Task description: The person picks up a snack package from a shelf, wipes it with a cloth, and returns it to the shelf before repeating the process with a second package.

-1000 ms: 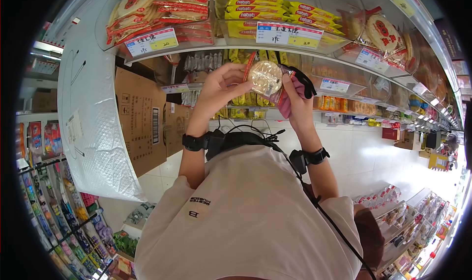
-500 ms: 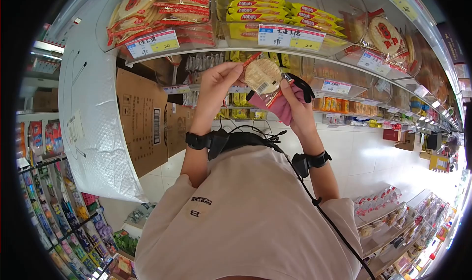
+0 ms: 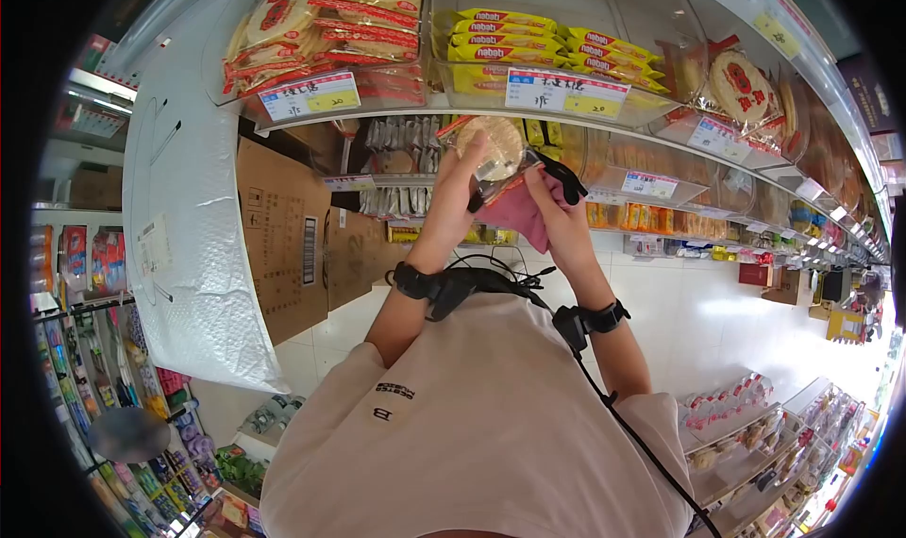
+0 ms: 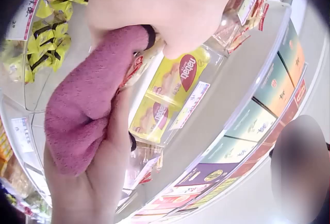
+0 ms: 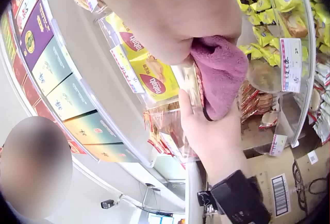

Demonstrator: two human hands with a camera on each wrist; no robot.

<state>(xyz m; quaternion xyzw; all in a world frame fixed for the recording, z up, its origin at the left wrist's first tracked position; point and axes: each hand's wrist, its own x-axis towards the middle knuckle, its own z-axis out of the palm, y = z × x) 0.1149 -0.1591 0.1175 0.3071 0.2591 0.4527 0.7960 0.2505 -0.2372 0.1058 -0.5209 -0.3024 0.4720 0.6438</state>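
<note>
A round pale cracker in a clear, red-edged packet [image 3: 502,142] is held up between both hands in front of the lower shelves. My left hand [image 3: 451,203] grips the packet's left side, with a digit lying across its face. On the other side my right hand [image 3: 563,219] has its thumb on the packet's lower right corner and holds a pink cloth [image 3: 517,215] with black edging behind it. The left wrist view shows the bunched cloth [image 4: 85,100] lying along the right hand. In the right wrist view, the cloth [image 5: 221,74] covers part of the packet.
Above the hands, a clear-fronted shelf bears yellow nabati packs [image 3: 505,42], red-edged cracker packets [image 3: 373,42] and price tags [image 3: 566,94]. To the left stand a cardboard box [image 3: 278,236] and a white padded sheet [image 3: 203,283]. More stocked shelves run along the right.
My left hand has moved from pinching the packet's upper left edge inward over its face. The packet has turned between the hands. My right hand keeps the cloth and the packet's corner.
</note>
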